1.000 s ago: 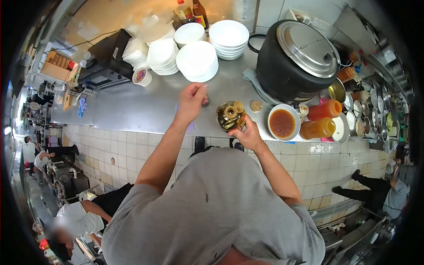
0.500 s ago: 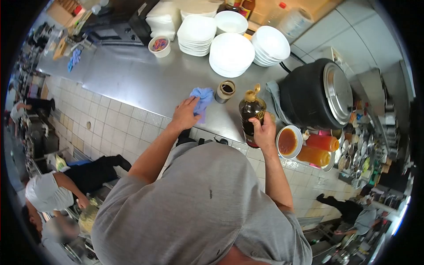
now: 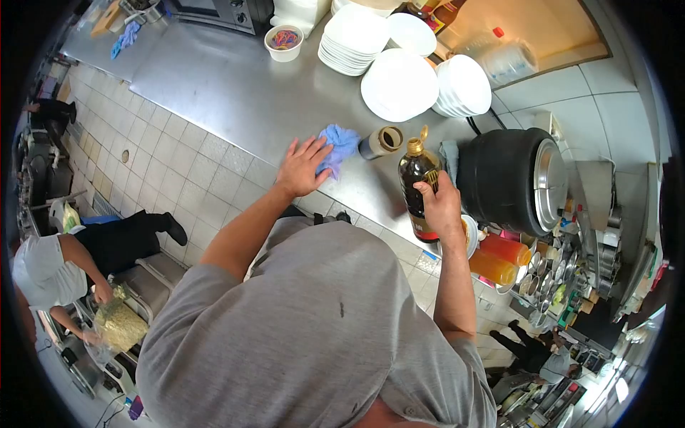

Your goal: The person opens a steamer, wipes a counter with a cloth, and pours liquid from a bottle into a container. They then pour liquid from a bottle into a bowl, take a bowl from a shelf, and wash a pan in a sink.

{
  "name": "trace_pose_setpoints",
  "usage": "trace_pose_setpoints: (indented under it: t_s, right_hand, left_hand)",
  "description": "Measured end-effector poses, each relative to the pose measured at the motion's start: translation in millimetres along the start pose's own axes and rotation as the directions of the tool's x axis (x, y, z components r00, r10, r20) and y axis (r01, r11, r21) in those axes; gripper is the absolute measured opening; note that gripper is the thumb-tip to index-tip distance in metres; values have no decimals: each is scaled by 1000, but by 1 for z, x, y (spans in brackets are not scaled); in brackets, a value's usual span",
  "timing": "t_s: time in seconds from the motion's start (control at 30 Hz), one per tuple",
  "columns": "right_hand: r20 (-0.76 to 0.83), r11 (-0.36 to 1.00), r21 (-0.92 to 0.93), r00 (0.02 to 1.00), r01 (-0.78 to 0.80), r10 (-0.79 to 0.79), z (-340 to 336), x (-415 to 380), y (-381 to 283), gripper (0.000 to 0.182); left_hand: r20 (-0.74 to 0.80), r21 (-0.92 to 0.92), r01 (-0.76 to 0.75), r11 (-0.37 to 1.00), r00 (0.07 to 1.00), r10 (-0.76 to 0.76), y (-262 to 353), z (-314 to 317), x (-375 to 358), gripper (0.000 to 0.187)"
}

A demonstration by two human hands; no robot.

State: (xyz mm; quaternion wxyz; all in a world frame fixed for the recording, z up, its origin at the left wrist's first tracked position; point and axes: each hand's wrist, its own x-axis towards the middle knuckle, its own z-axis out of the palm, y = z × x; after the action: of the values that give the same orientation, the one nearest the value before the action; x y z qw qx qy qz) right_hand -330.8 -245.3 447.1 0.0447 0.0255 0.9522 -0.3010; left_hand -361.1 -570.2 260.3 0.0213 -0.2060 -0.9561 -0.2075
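My right hand (image 3: 442,205) is wrapped round a dark sauce bottle (image 3: 418,171) with a gold neck and its flip cap up; I hold it roughly upright at the counter's front edge. My left hand (image 3: 303,167) lies with fingers spread, its fingertips against a crumpled blue cloth (image 3: 340,146) on the steel counter (image 3: 235,107). Between cloth and bottle stands a small jar (image 3: 378,144) with dark liquid visible inside its mouth. Part of a bowl of reddish sauce (image 3: 469,235) shows behind my right wrist.
White plates (image 3: 399,85) and bowls (image 3: 462,85) are stacked at the back. A tub of rubber bands (image 3: 283,43) stands left of them. A black soup warmer (image 3: 503,182) is on the right, near orange squeeze bottles (image 3: 503,250). A co-worker (image 3: 53,267) bends over noodles at the left.
My view has shifted, so the counter items appear displaced. My left fingers have spread more across the cloth's edge. The bottle remains in my right hand.
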Motion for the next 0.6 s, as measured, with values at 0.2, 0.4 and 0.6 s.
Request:
trace_pose_setpoints:
  t_s: [0.2,0.4,0.6]
  right_hand:
    - [99,991,-130,995,-7,20,-10,4,-16,42]
    - [110,991,-132,994,-1,16,-11,7,-24,38]
    - [142,979,-206,989,-7,37,-13,11,-35,39]
  left_hand:
    - [-39,15,-4,1000,999,4,-1,2,-1,61]
    - [-74,49,-13,999,997,16,-3,4,-2,60]
    - [-11,55,10,998,1000,-10,-2,2,-2,61]
